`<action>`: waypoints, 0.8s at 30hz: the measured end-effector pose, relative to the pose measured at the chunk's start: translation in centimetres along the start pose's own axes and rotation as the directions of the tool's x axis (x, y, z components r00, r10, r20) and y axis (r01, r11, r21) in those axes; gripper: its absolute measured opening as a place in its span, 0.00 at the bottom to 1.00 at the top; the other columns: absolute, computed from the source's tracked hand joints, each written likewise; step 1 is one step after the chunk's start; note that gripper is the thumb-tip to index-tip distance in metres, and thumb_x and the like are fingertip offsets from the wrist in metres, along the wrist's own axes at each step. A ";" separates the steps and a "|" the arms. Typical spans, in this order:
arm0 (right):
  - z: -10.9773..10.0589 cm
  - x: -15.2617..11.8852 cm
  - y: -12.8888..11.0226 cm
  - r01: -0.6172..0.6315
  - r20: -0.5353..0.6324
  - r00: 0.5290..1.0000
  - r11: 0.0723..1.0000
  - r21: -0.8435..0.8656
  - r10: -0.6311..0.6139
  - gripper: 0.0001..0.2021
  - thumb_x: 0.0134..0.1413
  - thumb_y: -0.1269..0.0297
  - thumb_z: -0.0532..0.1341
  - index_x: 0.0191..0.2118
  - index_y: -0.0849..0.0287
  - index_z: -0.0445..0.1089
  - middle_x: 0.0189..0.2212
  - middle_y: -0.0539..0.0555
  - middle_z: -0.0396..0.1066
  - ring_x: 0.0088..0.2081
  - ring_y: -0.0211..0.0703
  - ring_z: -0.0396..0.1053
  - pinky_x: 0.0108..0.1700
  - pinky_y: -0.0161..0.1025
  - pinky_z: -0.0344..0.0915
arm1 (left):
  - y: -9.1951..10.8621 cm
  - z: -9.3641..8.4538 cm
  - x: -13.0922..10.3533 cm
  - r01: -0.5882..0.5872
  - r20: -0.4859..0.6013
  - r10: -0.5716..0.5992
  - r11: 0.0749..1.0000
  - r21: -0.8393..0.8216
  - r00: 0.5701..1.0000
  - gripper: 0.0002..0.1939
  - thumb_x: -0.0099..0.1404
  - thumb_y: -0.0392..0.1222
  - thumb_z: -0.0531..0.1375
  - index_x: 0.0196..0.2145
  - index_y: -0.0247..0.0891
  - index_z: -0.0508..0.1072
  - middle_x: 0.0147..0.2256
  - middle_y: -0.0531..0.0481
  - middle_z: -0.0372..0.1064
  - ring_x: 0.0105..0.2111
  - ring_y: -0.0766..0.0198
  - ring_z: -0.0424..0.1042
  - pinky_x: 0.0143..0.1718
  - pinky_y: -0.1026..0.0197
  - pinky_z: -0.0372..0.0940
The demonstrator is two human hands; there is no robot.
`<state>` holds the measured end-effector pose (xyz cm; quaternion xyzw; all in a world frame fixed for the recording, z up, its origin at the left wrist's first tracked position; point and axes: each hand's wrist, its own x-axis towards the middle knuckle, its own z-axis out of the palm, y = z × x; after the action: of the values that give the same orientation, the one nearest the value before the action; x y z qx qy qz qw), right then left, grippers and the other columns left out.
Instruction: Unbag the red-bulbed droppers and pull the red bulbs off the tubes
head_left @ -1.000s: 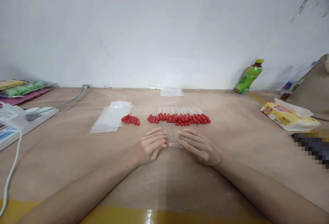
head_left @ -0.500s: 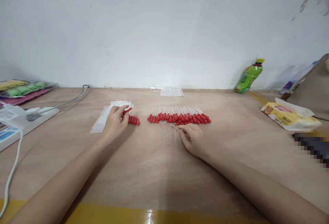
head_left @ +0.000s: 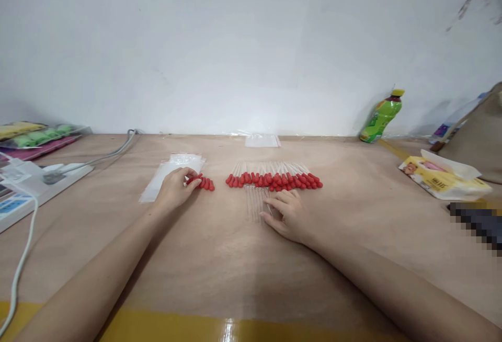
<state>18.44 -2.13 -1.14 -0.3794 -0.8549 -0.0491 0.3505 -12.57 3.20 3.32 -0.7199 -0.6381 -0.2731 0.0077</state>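
Note:
My left hand [head_left: 177,186] pinches a small red piece [head_left: 194,179] between thumb and fingers. Just right of it, several red rubber pieces [head_left: 207,184] lie in a short row. At the middle, many clear thin tubes with red bulbs [head_left: 274,181] lie side by side, bulbs toward me. Below them is a row of clear thin tubes [head_left: 254,205] without red bulbs. Over the right end of that row is my right hand [head_left: 288,214], its thumb and fingers apart; a thin clear tube shows by the fingertips.
Clear plastic bags [head_left: 157,180] lie behind my left hand, another bag [head_left: 262,141] by the wall. On the left is a power strip [head_left: 74,174] with cables. On the right are a tissue pack [head_left: 443,177], a green bottle [head_left: 381,117] and a pixelated dark object [head_left: 476,221].
My left hand has lowered the red piece toward the row of red pieces. The fingers of my right hand have spread, and the tube that was pinched there now lies lower, among the clear tubes.

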 end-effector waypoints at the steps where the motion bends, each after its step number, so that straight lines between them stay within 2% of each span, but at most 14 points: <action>1: -0.2 0.1 -0.1 0.007 0.011 1.000 1.000 -0.012 -0.007 0.13 0.52 0.56 0.57 0.38 0.60 0.69 0.29 0.53 0.68 0.33 0.41 0.63 0.38 0.40 0.53 | 0.0 0.0 0.0 -0.012 -0.005 0.012 1.000 0.009 1.000 0.11 0.56 0.48 0.55 0.30 0.38 0.69 0.31 0.49 0.67 0.31 0.60 0.66 0.33 0.60 0.60; 8: -0.9 0.4 -0.4 0.050 0.073 0.996 0.999 0.006 -0.051 0.21 0.49 0.47 0.57 0.39 0.60 0.70 0.30 0.54 0.67 0.33 0.41 0.60 0.37 0.41 0.51 | -0.1 0.3 0.0 -0.045 -0.028 0.046 0.998 0.050 0.999 0.13 0.57 0.49 0.55 0.31 0.38 0.70 0.30 0.48 0.63 0.35 0.57 0.65 0.37 0.57 0.60; 13: -1.0 0.5 -0.5 0.042 0.097 0.994 0.999 0.022 -0.044 0.24 0.48 0.45 0.57 0.41 0.61 0.69 0.31 0.54 0.67 0.34 0.42 0.60 0.38 0.42 0.52 | 1.3 0.6 -0.2 -0.127 -0.066 0.133 0.989 0.080 0.989 0.12 0.58 0.49 0.55 0.32 0.39 0.71 0.33 0.47 0.64 0.38 0.56 0.62 0.40 0.56 0.59; 18: -1.1 0.2 -0.4 0.024 0.071 0.997 0.999 0.048 -0.028 0.23 0.48 0.46 0.58 0.43 0.61 0.68 0.33 0.56 0.67 0.35 0.43 0.62 0.39 0.42 0.54 | 3.7 1.7 0.5 -0.242 0.027 0.240 0.958 0.157 0.970 0.14 0.57 0.52 0.56 0.33 0.39 0.73 0.35 0.46 0.65 0.40 0.53 0.61 0.43 0.51 0.57; 24: -1.4 -0.4 0.2 0.007 0.024 1.000 0.999 0.054 -0.009 0.19 0.50 0.50 0.58 0.41 0.60 0.68 0.33 0.56 0.67 0.37 0.43 0.63 0.40 0.42 0.55 | 5.2 3.3 1.8 -0.184 0.143 0.155 0.959 0.214 0.977 0.16 0.58 0.53 0.54 0.29 0.39 0.74 0.39 0.43 0.64 0.43 0.48 0.59 0.42 0.47 0.57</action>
<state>19.51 -2.68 -0.39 -0.3670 -0.8615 -0.0231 0.3501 -6.48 5.08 2.97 -0.7820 -0.6002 -0.1514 0.0731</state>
